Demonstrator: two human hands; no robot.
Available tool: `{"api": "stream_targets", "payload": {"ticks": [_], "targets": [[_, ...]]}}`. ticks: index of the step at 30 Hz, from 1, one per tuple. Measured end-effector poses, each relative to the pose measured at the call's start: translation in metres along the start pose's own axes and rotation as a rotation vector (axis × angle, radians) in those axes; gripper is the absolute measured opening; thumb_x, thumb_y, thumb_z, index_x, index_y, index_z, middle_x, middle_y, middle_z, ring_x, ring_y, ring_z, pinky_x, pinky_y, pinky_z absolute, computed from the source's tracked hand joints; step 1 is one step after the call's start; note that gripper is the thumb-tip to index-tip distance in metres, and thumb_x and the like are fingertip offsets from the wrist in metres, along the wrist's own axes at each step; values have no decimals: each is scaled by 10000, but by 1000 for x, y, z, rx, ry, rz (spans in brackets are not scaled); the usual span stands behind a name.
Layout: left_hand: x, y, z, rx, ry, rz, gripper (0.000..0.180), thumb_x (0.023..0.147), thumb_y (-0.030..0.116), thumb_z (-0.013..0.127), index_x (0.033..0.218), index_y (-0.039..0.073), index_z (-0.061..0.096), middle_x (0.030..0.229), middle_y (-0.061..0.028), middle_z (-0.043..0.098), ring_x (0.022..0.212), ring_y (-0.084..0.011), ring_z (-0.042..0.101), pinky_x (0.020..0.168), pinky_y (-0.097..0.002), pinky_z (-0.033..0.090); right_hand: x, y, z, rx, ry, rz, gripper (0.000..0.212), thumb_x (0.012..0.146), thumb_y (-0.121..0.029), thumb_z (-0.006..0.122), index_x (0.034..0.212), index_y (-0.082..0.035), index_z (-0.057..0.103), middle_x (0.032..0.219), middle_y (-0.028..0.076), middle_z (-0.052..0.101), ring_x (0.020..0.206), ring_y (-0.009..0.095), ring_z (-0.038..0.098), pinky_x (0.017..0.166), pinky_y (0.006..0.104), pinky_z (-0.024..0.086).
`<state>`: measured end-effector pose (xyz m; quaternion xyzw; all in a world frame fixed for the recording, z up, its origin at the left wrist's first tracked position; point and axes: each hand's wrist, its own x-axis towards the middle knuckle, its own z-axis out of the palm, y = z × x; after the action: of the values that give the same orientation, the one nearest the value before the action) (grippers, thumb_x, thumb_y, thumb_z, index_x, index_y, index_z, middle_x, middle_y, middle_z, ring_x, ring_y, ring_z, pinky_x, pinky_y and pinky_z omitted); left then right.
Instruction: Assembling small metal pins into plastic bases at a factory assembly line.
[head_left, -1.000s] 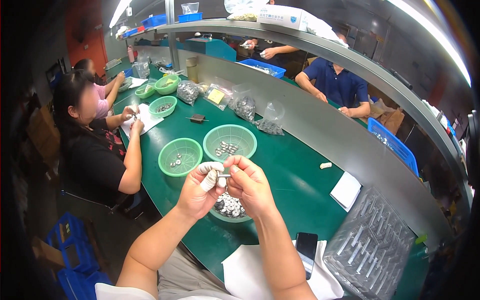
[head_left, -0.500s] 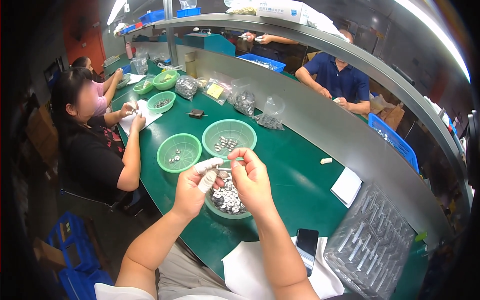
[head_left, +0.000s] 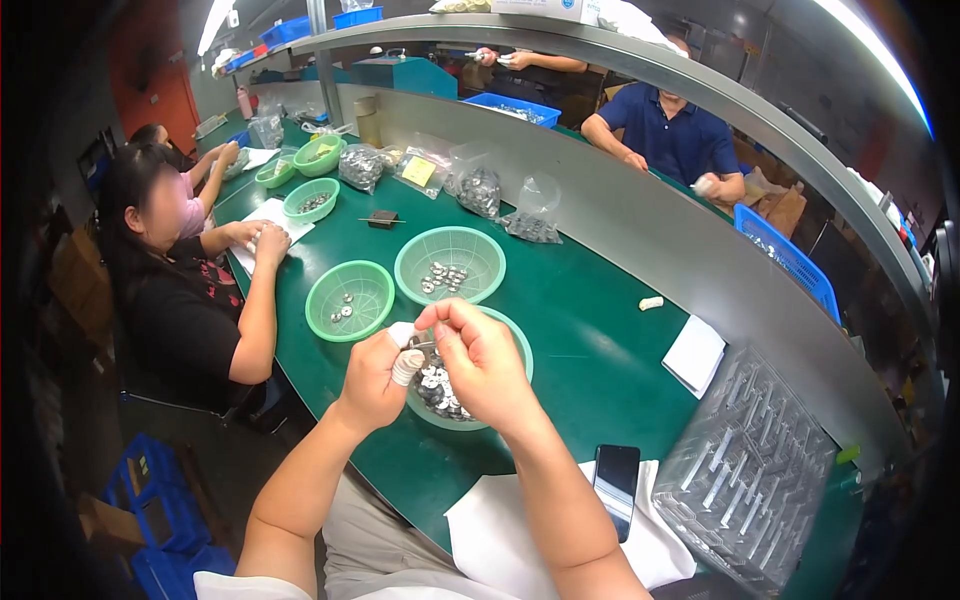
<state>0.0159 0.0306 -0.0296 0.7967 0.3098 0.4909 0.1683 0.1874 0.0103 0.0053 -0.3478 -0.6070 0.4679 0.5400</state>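
My left hand [head_left: 375, 378] is closed on a short stack of small silver rings [head_left: 407, 366], its fingertips capped with white finger cots. My right hand [head_left: 480, 360] pinches a small metal part against the top of that stack. Both hands hover over a green mesh bowl [head_left: 512, 340] heaped with silver rings, close to the table's near edge. Two more green bowls lie just beyond: one [head_left: 349, 298] with a few parts at the left, one [head_left: 449, 264] with several parts at the right.
A black phone [head_left: 616, 477] lies on white paper [head_left: 500, 530] at my right. A clear plastic tray [head_left: 745, 470] sits at the far right, with a white pad [head_left: 694, 354] beyond it. Bags of parts [head_left: 480, 190] line the grey divider. A person in black [head_left: 185, 290] works at my left; others sit behind the divider.
My hands stayed together over the bowl and sank slightly toward me. The stack in my left hand still points up and my right fingers shifted on its top.
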Motion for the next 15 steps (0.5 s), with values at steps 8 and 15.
{"api": "stream_targets", "payload": {"ticks": [8,15], "targets": [[2,7,-8,-382,-206,-252,512,1067,453,414,1089,-3,645,829,-85,683,689,-148,623,611,-297,472,-2,-12,3,51,31,-31,107,979,4,500,1007,-12,603,715,-4,560,645,35,491,576,237,401],[-10,16,14,-1172,-180,-942,668,1045,628,231,1190,79,583,903,-43,652,701,-145,576,639,-277,428,-3,-6,-7,-537,-7,-129,133,890,-4,573,1019,-37,573,618,110,601,522,194,591,531,332,445]]}}
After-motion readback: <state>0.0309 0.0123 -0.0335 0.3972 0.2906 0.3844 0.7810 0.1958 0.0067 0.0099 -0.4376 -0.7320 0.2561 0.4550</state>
